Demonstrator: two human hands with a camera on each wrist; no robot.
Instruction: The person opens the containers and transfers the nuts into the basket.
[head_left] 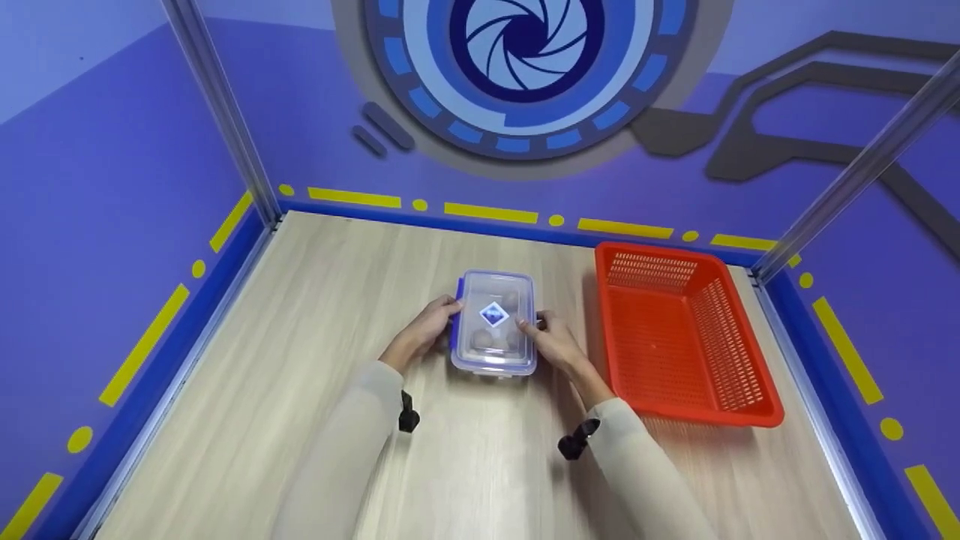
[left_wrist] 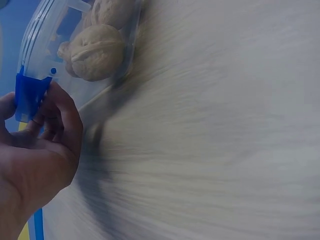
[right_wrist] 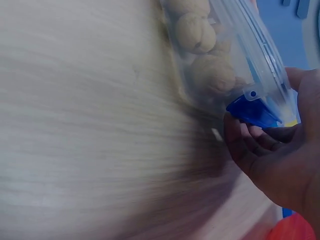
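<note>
A clear plastic food container with its lid on lies between the two hands, a diamond-shaped label on top. Several walnuts show through its wall. At its left side my left hand pinches a blue latch between thumb and fingers. My right hand grips the opposite side, thumb over the lid's edge and fingers at another blue latch. Whether the container's base touches the table cannot be told.
A red perforated plastic basket stands on the wood-grain table, just right of the right hand. Blue-purple panels with metal corner posts enclose the back and both sides.
</note>
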